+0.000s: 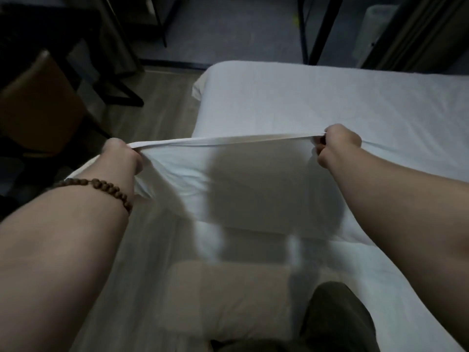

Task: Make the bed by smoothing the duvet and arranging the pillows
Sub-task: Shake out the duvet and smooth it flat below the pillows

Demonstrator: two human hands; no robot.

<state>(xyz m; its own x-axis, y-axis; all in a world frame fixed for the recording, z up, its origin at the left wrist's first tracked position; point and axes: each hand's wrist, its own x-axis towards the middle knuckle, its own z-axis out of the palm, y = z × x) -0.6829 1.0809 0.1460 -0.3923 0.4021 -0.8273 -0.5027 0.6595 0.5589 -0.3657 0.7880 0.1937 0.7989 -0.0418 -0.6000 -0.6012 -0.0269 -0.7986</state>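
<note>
Both hands are out over the bed (330, 97), which fills the centre and right of the frame. The left hand (121, 154), at mid-left, has its fingers closed tight on the edge of the white duvet (253, 179); the right hand (335, 146), right of centre, is fisted on the same edge. Between the two the edge is lifted and pulled into a taut, nearly straight band across the middle of the frame, and the cloth below it hangs toward the bottom, with a dark shadow across it. A bead bracelet (106, 189) circles the left wrist. Past the raised edge the bed lies flat and white toward the upper right. At bottom centre a pale pillow (228, 301) shows, blurred, beside a dark trouser leg (337, 321) at lower right. A brown chair (38, 105) stands on the floor (157, 105) at the left, and dark furniture legs cross the upper part of the frame.
</note>
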